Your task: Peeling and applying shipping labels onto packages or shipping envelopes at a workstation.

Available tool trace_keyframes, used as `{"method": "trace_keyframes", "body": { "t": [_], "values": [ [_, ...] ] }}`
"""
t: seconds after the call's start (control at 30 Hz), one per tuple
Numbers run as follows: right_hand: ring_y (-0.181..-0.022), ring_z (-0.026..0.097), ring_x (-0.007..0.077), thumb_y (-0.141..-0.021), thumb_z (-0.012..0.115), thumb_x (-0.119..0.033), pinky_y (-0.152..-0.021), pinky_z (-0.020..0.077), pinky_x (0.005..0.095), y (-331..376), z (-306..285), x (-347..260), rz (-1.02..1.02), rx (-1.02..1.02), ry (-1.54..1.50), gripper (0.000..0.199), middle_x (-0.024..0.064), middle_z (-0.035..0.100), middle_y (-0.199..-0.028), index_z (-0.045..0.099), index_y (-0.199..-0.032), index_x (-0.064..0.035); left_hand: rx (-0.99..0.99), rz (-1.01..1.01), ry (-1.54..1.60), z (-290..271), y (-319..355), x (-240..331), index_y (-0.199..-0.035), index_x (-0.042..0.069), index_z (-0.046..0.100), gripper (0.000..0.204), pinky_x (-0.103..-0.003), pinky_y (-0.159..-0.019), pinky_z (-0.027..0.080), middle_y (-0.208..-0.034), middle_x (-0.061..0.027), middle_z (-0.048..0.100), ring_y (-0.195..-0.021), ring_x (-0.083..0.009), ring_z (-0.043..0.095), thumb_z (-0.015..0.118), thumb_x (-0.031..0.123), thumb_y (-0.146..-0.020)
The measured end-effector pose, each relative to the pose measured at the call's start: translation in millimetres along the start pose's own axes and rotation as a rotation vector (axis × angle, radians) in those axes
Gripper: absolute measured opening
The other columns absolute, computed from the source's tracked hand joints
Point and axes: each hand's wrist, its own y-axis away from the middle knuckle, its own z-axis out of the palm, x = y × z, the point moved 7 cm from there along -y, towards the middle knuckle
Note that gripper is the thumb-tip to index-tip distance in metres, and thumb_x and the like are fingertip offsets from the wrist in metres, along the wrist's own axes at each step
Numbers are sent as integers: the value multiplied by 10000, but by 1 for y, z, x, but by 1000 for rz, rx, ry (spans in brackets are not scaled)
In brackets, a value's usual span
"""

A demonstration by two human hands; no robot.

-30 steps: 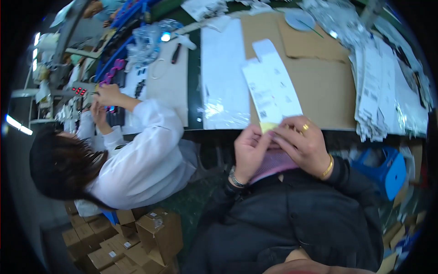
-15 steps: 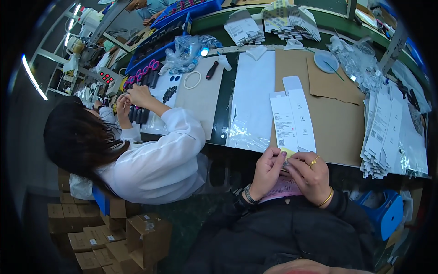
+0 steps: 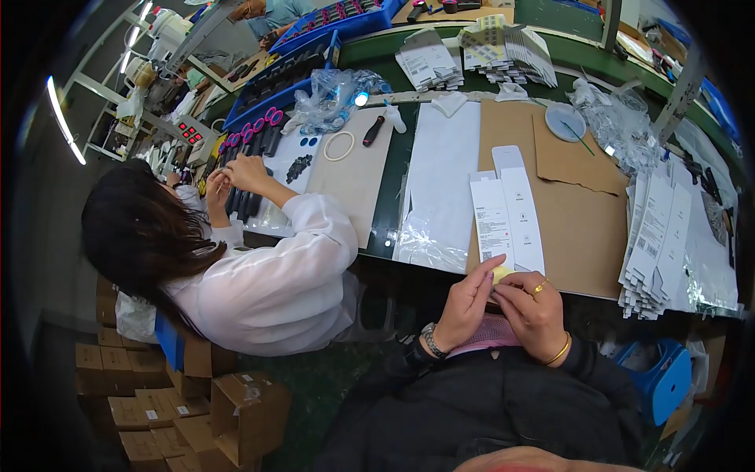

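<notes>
My left hand [image 3: 462,311] and my right hand [image 3: 535,312] meet at the table's near edge, both closed with fingertips close together. Between them a small piece of yellow sheet [image 3: 502,273] shows, pinched by the fingers; its lower part is hidden. The left index finger is stretched out along it, while the right thumb and fingers are bent inward. Just beyond my fingertips lies a flat, unfolded white carton [image 3: 519,208] with printing, its long flap pointing away from me.
Brown cardboard [image 3: 586,244] covers the table under the carton. On the right lies a stack of flat white cartons [image 3: 653,236]; a round white dish [image 3: 565,122] sits farther back. To my left a co-worker in a white top [image 3: 267,275] handles small parts. A blue stool [image 3: 657,377] stands low right.
The view has tilted slightly, so the table sits lower in it. My left index finger has straightened over the yellow sheet; both hands stay together at the table edge.
</notes>
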Motion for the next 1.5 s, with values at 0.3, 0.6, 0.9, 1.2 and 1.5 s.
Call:
{"method": "trace_keyframes", "body": {
  "t": [0.3,0.6,0.9,1.2,1.5],
  "values": [
    [-949,717,321,-844,879,-58,-813,579,428,0,-1,-1,53,44,29,289,116,726,-1103,779,-1114,-27,51,-24,-6,-1,5,5,-1506,7,630,348,-279,-848,595,-1078,-105,778,-943,-94,723,473,119,-1217],
    [-897,729,345,-862,891,-61,-767,597,416,3,6,13,66,4,-14,305,158,700,-1056,803,-1152,-25,123,124,-202,-14,-3,9,-1464,5,642,337,-287,-795,587,-1106,-117,757,-972,-95,707,455,129,-1212],
    [-797,701,249,-855,900,-75,-713,566,368,5,7,10,94,42,-15,293,96,701,-1038,812,-1130,-28,101,-92,186,-4,1,-8,-1453,-2,604,341,-242,-814,636,-1305,-85,691,-1017,-69,677,408,183,-1244],
    [-805,709,262,-845,897,-41,-712,567,377,3,10,6,29,83,-19,265,96,706,-987,816,-1095,-14,148,-113,202,-3,3,-13,-1431,9,620,305,-256,-784,636,-1217,-76,719,-952,-75,694,441,161,-1236],
    [-832,726,306,-858,879,-7,-716,574,393,1,13,9,90,67,-44,244,117,714,-976,811,-1092,-1,152,-65,-35,-5,3,-7,-1387,9,647,275,-275,-690,585,-918,-82,746,-784,-81,716,479,154,-1225]
  ]
}}
